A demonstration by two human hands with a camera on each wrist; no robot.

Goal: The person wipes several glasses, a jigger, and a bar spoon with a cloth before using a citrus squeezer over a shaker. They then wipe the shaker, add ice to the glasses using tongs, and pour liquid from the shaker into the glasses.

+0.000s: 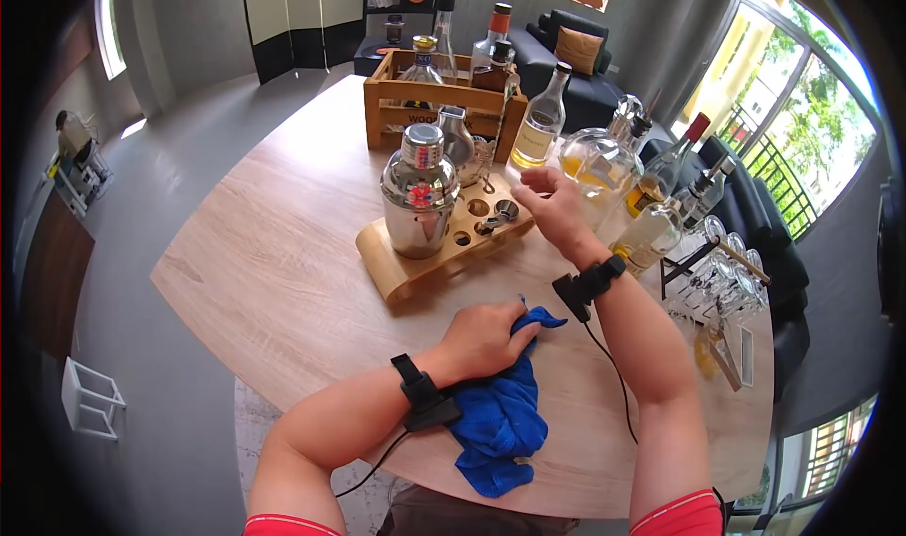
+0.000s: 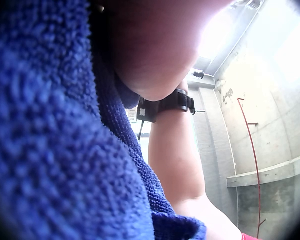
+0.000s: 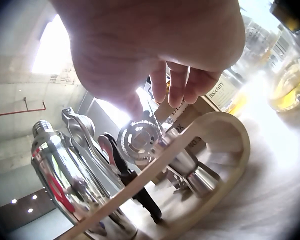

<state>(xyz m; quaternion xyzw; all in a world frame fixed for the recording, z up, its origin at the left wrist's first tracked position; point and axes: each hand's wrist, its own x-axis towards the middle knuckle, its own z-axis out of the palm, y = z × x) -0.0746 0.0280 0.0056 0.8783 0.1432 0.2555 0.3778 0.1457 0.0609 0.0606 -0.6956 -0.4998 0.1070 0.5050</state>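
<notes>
My left hand (image 1: 481, 340) grips a bunched blue cloth (image 1: 500, 413) over the front of the table; its terry weave fills much of the left wrist view. My right hand (image 1: 559, 210) is at the right end of a curved wooden bar-tool rack (image 1: 401, 279), its fingers loosely bent with a gap to the thumb. Just beside those fingers a metal jigger (image 1: 507, 210) sits in the rack. In the right wrist view, a strainer (image 3: 138, 140) and a thin twisted shaft (image 3: 152, 111) stand below the fingers. A steel cocktail shaker (image 1: 415, 206) stands at the rack's left.
Behind the rack is a wooden crate (image 1: 377, 116) of bottles. A labelled bottle (image 1: 540, 125), a round glass decanter (image 1: 599, 163) and several more bottles stand right of my right hand. Farther right, upside-down glasses hang on a rack (image 1: 722, 276). Cables trail from both wrists.
</notes>
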